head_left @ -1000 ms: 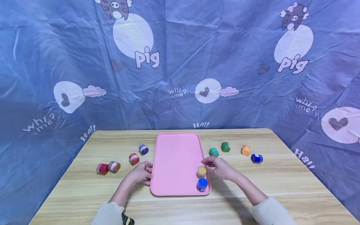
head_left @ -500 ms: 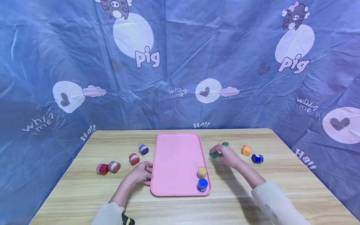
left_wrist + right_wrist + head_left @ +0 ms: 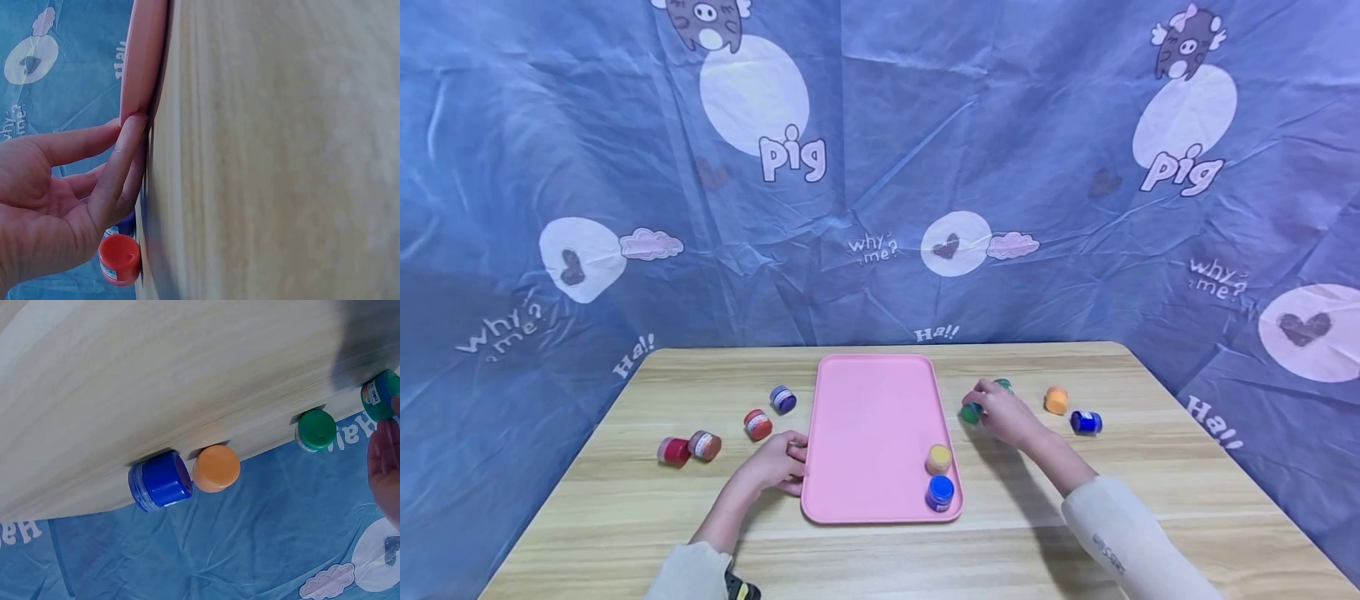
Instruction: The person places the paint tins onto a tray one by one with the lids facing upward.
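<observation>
My left hand [image 3: 781, 462] holds the left rim of a pink tray [image 3: 872, 433], which also shows in the left wrist view, its edge between thumb and fingers. Right of the tray, my right hand [image 3: 1007, 415] grips a green paint jar [image 3: 972, 413] at the table surface. That jar sits at the right edge of the right wrist view, with fingertips on it. A second green paint jar [image 3: 316, 430] stands close by, partly covered by the hand in the head view. On the tray's near right corner area are a yellow-topped jar [image 3: 938, 459] and a blue jar [image 3: 940, 493].
Farther right lie an orange jar [image 3: 1056, 401] and a dark blue jar [image 3: 1086, 422]. Left of the tray are a purple jar [image 3: 783, 399], a red jar [image 3: 757, 424], a brown jar [image 3: 705, 445] and a crimson jar [image 3: 673, 451]. A blue printed cloth [image 3: 880, 283] hangs behind the table.
My right hand has moved from the tray's right rim out to the green paint jar and taken hold of it. The left hand and the tray have stayed put.
</observation>
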Motion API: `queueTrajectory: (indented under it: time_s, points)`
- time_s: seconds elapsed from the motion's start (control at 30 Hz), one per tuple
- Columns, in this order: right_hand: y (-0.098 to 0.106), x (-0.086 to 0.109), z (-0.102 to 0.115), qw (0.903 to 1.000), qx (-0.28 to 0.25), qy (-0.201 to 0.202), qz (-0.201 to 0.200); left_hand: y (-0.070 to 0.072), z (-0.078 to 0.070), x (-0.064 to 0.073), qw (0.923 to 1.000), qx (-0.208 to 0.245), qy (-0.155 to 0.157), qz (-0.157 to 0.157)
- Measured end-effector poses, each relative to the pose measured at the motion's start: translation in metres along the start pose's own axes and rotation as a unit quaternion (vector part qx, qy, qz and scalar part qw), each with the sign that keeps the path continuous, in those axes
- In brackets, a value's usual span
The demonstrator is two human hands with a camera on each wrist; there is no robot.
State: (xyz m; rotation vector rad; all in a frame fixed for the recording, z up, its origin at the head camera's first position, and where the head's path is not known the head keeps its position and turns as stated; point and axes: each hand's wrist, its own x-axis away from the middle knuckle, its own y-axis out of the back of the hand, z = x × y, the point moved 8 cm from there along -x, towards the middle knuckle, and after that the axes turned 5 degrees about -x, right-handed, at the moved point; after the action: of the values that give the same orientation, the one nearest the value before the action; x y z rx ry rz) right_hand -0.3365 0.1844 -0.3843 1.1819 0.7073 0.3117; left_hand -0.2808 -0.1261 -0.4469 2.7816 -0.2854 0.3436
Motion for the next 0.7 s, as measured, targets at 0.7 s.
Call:
queueTrajectory:
  time_s: [0.7]
  points:
    - [-0.011,0.002,-0.005,0.9986,0.029,0.026,0.036,0.001,-0.003,0.001,1.0,-0.008,0.001,0.004]
